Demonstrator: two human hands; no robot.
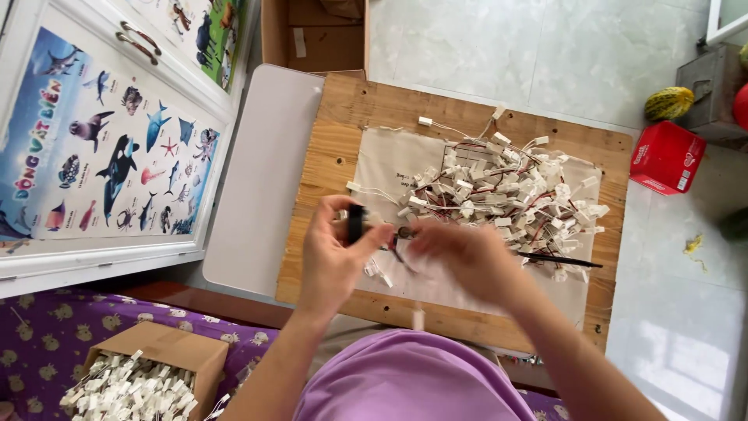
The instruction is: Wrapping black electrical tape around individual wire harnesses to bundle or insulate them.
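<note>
My left hand (pixel 335 253) is closed around a small black part (pixel 355 222) held upright above the wooden table (pixel 343 140). My right hand (pixel 467 253), blurred by motion, pinches a small dark piece with thin red wires (pixel 403 238) right beside the left hand's fingers. Both hands hover over a beige cloth (pixel 389 168) on the table. A large pile of white connectors with red and white wires (pixel 514 195) lies on the cloth just beyond my right hand. A few loose white connectors (pixel 378 271) rest under my hands.
A thin black tool (pixel 557 260) lies on the cloth at the right. A cardboard box of white connectors (pixel 148 378) sits at the lower left on purple fabric. A red box (pixel 666 156) and a striped melon (pixel 668 102) are on the floor.
</note>
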